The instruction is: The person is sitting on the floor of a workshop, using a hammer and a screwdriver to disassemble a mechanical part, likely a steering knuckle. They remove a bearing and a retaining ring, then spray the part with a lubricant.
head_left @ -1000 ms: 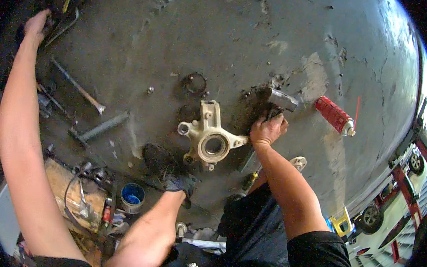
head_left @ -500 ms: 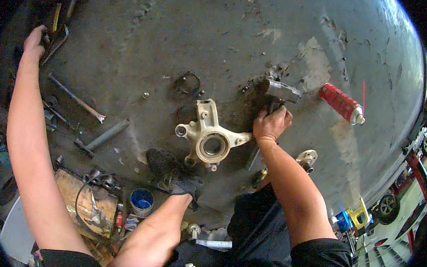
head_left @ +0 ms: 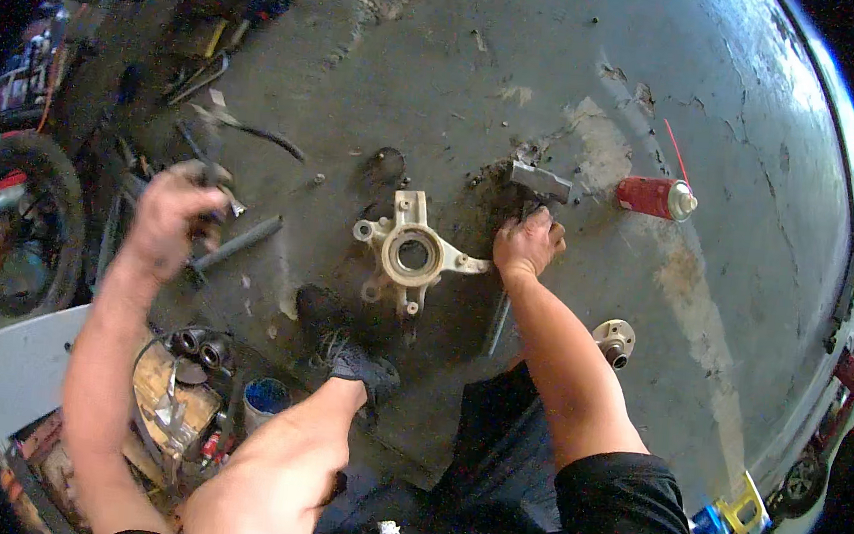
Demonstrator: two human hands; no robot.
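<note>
Wrapped right hand (head_left: 527, 245) around hammer (head_left: 542, 183) just below its head, near pale casting (head_left: 435, 258) on floor (head_left: 457, 139). Curled blurred left hand (head_left: 176, 212) beside grey bar (head_left: 246, 240); could not tell whether pinching anything.

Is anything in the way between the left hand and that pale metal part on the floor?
Only the end of a grey bar, lying on the floor near the blurred left hand. Nothing else visible stands between them and the pale metal part.

Left fingers (head_left: 208, 200) curled, blurred, right fingers (head_left: 544, 225) clenched
</note>
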